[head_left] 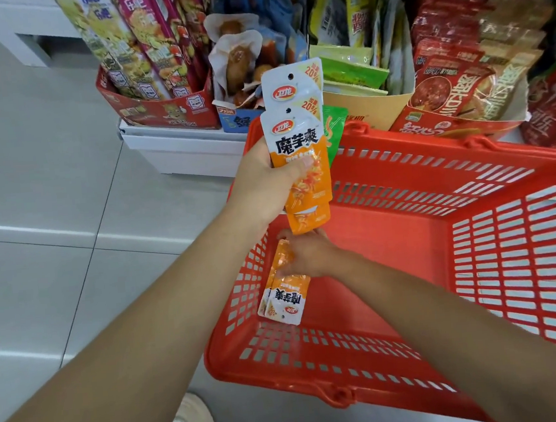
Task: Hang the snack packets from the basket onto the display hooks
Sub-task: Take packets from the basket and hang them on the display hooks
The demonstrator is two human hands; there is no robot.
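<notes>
My left hand (pixel 264 182) grips a fanned bunch of orange-and-white snack packets (pixel 297 136) upright, with a green packet (pixel 335 129) behind them. At its 6 o'clock, my right hand (pixel 306 255) grasps more orange packets (pixel 285 297) by the 9 o'clock wall of the red basket (pixel 372 236). Boxed snacks (pixel 162 110) stand at 12 o'clock.

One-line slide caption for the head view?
Left hand holds orange snack packets above the red basket; right hand grips remaining packets inside it.
</notes>
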